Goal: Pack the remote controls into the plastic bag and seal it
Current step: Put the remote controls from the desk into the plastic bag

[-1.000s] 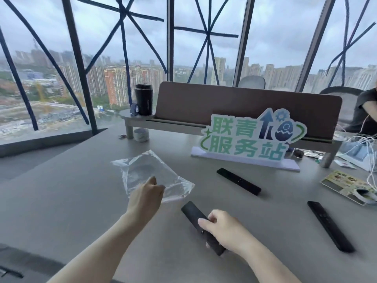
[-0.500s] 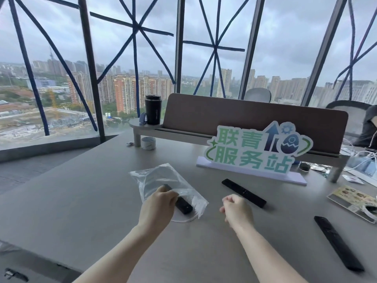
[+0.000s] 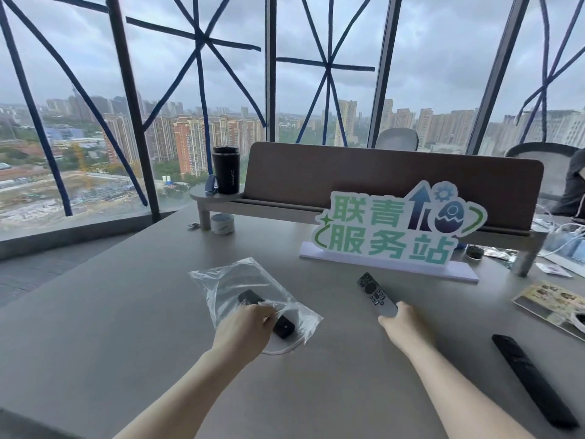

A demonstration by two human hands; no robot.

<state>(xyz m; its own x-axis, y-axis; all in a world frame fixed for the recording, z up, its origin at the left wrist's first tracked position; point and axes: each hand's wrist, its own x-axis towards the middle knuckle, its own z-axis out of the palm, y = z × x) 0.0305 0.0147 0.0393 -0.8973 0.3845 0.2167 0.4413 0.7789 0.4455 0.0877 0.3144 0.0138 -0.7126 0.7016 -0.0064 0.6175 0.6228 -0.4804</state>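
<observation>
Since half a second ago, the right hand (image 3: 402, 321) has reached the second remote (image 3: 376, 294), fingers apparently grasping its near end. Left hand (image 3: 250, 324) pinches the plastic bag (image 3: 234, 280) mouth, one black remote (image 3: 283, 326) inside; open counter (image 3: 332, 375) surrounds them.

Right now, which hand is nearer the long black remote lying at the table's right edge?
Right. The right hand grips a buttoned grey remote just left of the long black remote; the left hand holds the clear plastic bag, farther left.

Grey table (image 3: 133, 327), plastic bag (image 3: 240, 280), black remote (image 3: 535, 380), sign (image 3: 395, 229)
</observation>
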